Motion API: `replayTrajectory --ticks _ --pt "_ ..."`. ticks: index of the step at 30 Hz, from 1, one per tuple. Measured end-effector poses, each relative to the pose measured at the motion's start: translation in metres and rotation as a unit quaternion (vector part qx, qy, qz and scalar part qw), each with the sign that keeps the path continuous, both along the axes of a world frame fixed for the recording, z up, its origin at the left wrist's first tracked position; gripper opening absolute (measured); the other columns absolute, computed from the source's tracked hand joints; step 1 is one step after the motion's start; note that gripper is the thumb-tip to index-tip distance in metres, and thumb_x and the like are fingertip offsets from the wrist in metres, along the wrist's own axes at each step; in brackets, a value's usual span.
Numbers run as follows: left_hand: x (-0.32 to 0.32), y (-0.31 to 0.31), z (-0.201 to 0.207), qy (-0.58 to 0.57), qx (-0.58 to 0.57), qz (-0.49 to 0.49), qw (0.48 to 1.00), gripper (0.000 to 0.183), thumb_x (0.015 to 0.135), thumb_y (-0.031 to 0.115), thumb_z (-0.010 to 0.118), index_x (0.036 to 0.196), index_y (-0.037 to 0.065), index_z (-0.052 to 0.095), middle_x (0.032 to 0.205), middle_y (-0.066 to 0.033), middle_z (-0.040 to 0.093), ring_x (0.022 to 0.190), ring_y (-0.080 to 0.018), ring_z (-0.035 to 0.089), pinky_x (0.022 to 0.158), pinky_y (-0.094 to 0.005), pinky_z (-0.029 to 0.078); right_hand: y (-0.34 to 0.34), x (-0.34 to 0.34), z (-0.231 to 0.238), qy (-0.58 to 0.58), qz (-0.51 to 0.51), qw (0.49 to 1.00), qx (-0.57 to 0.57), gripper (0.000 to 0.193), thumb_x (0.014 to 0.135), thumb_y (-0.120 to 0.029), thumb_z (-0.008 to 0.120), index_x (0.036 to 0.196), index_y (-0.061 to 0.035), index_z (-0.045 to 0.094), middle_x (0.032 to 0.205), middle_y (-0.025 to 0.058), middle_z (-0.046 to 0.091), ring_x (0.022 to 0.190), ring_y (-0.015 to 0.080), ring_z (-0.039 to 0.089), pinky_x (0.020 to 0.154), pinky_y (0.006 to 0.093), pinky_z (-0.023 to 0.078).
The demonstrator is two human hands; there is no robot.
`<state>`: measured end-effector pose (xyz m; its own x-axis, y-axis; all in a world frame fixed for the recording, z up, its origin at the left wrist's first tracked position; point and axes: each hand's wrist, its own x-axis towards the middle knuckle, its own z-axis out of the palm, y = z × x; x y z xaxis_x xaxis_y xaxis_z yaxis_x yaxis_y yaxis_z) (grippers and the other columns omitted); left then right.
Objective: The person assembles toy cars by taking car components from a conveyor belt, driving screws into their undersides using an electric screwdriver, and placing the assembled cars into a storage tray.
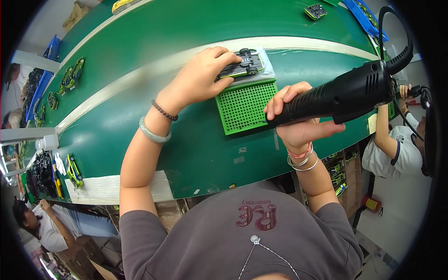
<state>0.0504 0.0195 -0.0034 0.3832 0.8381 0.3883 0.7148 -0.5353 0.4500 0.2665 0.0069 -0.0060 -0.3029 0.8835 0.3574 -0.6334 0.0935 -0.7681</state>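
A toy car (246, 66) with a black underside and lime-green edges lies wheels up on a pale cloth (267, 64). My left hand (198, 77) grips its left end, fingers over the chassis and thumb along the near side. A black electric screwdriver (345, 93) is in my right hand (296, 133), fingers wrapped round its front part. Its cable loops up at the right. The tool's nose points left, at the near right corner of a green perforated tray (225, 126) with small dark holes. Whether the bit touches the tray I cannot tell.
More toy cars stand at the far left (72, 77), near left (73, 170) and far right (316, 11). A blue bin (366, 18) sits at the upper right. A co-worker (396, 144) works close on the right; another person (51, 224) sits at the lower left.
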Motion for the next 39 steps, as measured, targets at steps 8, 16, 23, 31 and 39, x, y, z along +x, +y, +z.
replayTrajectory --ticks 8,16,23,31,39 --pt "-0.001 -0.002 0.001 0.009 -0.02 0.002 1.0 0.038 0.074 0.009 0.065 0.11 0.006 0.054 0.107 -0.0135 0.054 0.102 -0.0313 0.051 0.089 -0.0377 0.042 -0.003 -0.005 -0.007 -0.032 -0.004 0.999 0.004 0.104 0.052 -0.095 0.018 0.085 -0.0004 0.044 0.061 0.0086 0.049 0.05 0.0156 0.05 0.046 0.0256 0.044" --pt "-0.002 -0.002 0.002 0.01 -0.015 -0.003 1.0 0.04 0.074 0.009 0.065 0.112 0.007 0.054 0.108 -0.0137 0.053 0.102 -0.0316 0.051 0.089 -0.0381 0.042 -0.009 -0.008 -0.01 -0.11 -0.021 0.994 -0.001 0.104 0.048 -0.098 0.015 0.081 -0.0039 0.043 0.059 0.0089 0.049 0.048 0.0167 0.047 0.045 0.028 0.042" --pt "-0.003 0.0 -0.002 0.008 0.018 -0.001 1.0 0.036 0.073 0.013 0.065 0.106 0.007 0.056 0.103 -0.0126 0.056 0.097 -0.0304 0.053 0.085 -0.0385 0.044 -0.002 -0.006 0.004 -0.123 -0.012 0.992 0.014 0.104 0.05 -0.097 0.016 0.082 -0.0027 0.044 0.06 0.0088 0.05 0.049 0.0177 0.048 0.047 0.0283 0.044" --pt "-0.004 0.0 -0.002 0.002 0.023 -0.004 1.0 0.035 0.072 0.013 0.066 0.105 0.006 0.056 0.102 -0.0134 0.054 0.094 -0.0313 0.053 0.082 -0.0394 0.044 0.064 -0.021 0.061 0.09 -0.036 0.985 0.143 0.107 0.054 -0.095 0.009 0.082 0.0008 0.047 0.057 0.0141 0.052 0.046 0.021 0.051 0.045 0.0295 0.045" --pt "-0.004 -0.002 0.001 0.022 -0.006 -0.004 1.0 0.04 0.074 0.013 0.067 0.111 0.007 0.054 0.112 -0.0163 0.052 0.102 -0.034 0.051 0.088 -0.0396 0.043 0.096 -0.042 0.044 -0.085 -0.104 0.988 0.077 0.1 0.057 -0.094 0.016 0.079 -0.0031 0.05 0.059 0.0107 0.052 0.048 0.0211 0.05 0.048 0.0311 0.043"
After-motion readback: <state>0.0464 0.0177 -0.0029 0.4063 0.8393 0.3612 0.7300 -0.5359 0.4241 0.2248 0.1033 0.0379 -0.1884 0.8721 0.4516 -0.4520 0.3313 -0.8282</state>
